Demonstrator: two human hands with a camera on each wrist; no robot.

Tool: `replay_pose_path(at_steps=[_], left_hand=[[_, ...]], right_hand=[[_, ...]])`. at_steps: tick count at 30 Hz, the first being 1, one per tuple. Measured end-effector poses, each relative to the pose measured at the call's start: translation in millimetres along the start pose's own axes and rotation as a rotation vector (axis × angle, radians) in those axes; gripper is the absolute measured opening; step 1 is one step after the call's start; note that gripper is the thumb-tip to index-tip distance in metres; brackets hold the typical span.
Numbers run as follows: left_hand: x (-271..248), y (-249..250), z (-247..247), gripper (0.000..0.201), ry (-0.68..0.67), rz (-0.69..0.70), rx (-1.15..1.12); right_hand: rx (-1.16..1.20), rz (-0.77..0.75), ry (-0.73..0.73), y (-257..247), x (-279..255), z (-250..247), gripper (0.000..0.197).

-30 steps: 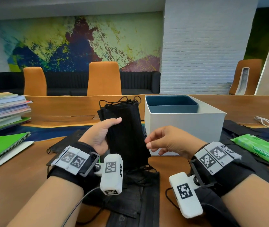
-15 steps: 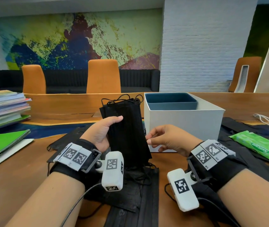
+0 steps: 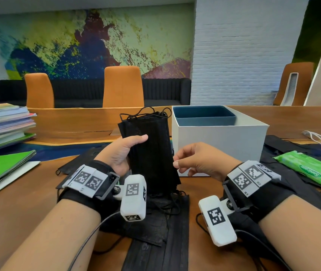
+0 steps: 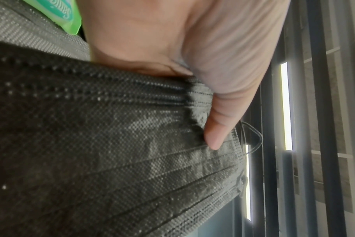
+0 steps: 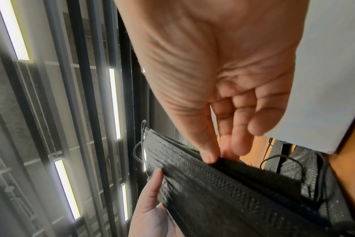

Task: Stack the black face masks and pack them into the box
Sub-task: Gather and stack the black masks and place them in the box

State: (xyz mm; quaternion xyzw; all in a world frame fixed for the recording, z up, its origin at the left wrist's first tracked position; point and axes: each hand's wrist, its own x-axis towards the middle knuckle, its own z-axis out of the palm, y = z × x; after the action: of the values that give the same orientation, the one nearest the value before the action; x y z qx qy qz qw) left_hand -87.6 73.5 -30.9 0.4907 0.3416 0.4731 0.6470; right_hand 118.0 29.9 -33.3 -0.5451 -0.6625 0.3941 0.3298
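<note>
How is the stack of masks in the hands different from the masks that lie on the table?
The held stack stands upright, gripped by the left hand and pinched by the right hand; the table masks lie flat, untouched. The held stack looks squared; the table masks spread loosely. Both are black, with ear loops.

Setting: I read this as an office meeting room. Long wooden conference table (image 3: pixel 89 122) across the middle of the frame. Two orange upholstered chairs (image 3: pixel 123 87) behind it, centre and left; a third at far right. Dark low sofa (image 3: pixel 73 92) along the back wall. Abstract painted mural (image 3: pixel 89 42) across the upper left. White-painted brick pillar (image 3: pixel 240 55) at upper right. Stack of books and folders (image 3: pixel 5 124) at the left edge. Strip ceiling lights (image 5: pixel 113 102) in my right wrist view.
</note>
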Motion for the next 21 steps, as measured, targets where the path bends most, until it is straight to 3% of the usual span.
replay_pose_path(at_steps=[4,13,18,21], left_hand=[[1.4,-1.2,-1.0,0.030,-0.004,0.026,0.019],[4.8,-2.0,-6.5,0.021,-0.019,0.069,0.026],[6.5,-5.3,-7.0,0.027,0.001,0.040,0.030],[6.3,-7.1,-6.6,0.018,-0.009,0.029,0.045]], right_hand=[[0.026,0.004,0.001,1.2,1.5,2.8,0.010],[0.041,0.037,0.055,-3.2,2.5,6.4,0.010],[0.065,-0.011,0.128,-4.3,2.9,6.7,0.012],[0.087,-0.056,0.118,-5.4,2.8,7.8,0.013]])
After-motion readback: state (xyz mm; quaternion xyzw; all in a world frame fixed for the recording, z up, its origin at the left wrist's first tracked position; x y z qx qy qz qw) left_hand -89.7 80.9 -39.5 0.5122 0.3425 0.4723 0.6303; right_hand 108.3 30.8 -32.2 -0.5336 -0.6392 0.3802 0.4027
